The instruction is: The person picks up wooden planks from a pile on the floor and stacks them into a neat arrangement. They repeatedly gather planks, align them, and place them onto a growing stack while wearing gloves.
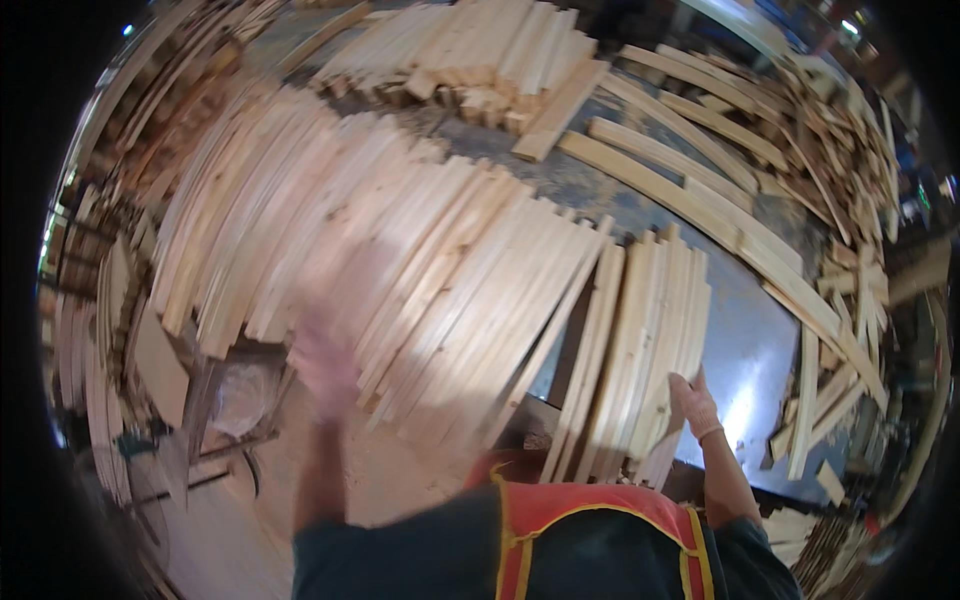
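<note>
A long row of pale wooden strips (400, 240) lies side by side across the middle of the work surface. My left hand (325, 360) is over the near ends of this row; motion smears its fingers, so their grip cannot be made out. To the right, a smaller group of wooden strips (640, 350) stands close together, a narrow gap parting it from the row. My right hand (693, 402), in a pale glove, rests against the right side of this smaller group near its close end. Its thumb and fingers look apart.
Behind the row is another stack of pale strips (490, 50). Long curved offcuts (690, 200) lie across the metal table (745, 370), with a scrap heap (830, 140) at far right. A clear plastic bag (240, 397) hangs low at left.
</note>
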{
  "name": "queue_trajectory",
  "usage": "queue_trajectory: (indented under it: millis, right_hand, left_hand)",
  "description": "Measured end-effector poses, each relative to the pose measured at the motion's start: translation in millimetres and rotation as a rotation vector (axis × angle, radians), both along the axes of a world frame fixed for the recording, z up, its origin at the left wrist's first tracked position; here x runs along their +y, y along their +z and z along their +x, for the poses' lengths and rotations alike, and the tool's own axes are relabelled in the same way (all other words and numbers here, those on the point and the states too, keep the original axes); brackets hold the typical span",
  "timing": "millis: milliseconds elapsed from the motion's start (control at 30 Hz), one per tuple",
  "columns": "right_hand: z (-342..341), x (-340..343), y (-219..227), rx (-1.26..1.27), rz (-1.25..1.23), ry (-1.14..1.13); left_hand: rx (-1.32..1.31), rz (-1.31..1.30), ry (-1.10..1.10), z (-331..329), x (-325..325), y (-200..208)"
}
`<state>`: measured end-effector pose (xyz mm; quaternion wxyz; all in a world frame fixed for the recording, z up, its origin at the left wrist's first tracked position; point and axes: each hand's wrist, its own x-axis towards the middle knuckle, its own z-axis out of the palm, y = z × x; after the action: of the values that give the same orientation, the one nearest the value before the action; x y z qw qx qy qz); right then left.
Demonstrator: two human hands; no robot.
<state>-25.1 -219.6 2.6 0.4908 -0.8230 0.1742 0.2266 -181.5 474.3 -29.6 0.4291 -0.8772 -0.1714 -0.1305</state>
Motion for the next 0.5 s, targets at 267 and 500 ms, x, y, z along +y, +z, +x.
queue_trajectory:
  millis: [267, 500]
  right_hand:
    - [-13.3, -29.4, -12.9, -0.028, 0.120, 0.085]
    - [-4.1, -44.8, -48.9, -0.082, 0.085, 0.261]
  left_hand:
    - [0.371, -1.971, 0.145, 52.3, -371.8, 63.5]
    - [0.633, -1.707, 0.189, 99.5, -422.5, 68.1]
